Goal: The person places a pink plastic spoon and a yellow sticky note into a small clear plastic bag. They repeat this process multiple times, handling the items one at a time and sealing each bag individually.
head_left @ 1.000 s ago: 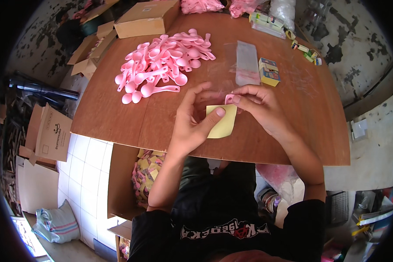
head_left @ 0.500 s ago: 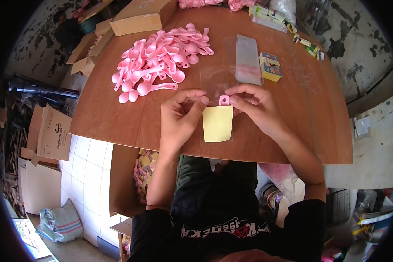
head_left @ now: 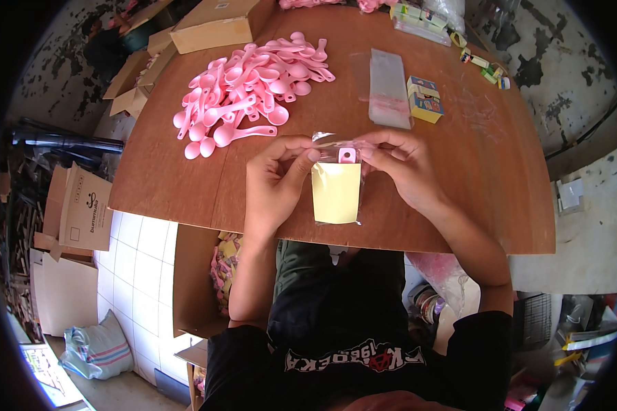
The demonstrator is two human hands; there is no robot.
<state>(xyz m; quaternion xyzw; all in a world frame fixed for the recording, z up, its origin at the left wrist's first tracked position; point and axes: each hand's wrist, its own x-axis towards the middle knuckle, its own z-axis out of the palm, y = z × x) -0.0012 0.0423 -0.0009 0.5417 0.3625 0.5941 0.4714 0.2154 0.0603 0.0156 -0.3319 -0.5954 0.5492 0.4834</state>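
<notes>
Near the table's front edge, both hands hold a small clear plastic bag [head_left: 328,156] by its top end. My left hand [head_left: 278,181] pinches the left corner between thumb and fingers. Opposite it, my right hand [head_left: 406,168] pinches the right corner. Inside the bag lies a plain yellow card [head_left: 336,194]. A pink handle end [head_left: 347,161] with a hole sticks out above the card; whatever it joins is hidden behind the card. Beyond my left hand is a heap of pink plastic spoons [head_left: 253,82].
Flat clear bags [head_left: 389,85] lie beyond my right hand, beside a stack of blue-and-yellow cards [head_left: 426,101]. A cardboard box [head_left: 221,26] stands at the far left of the brown table [head_left: 487,185]. Small packets and tape rolls [head_left: 483,68] lie far right. Another person [head_left: 103,51] is at upper left.
The clear top of the bag stretched away beyond my fingers before; it now appears folded over between them. Both hands and the bag have shifted slightly left.
</notes>
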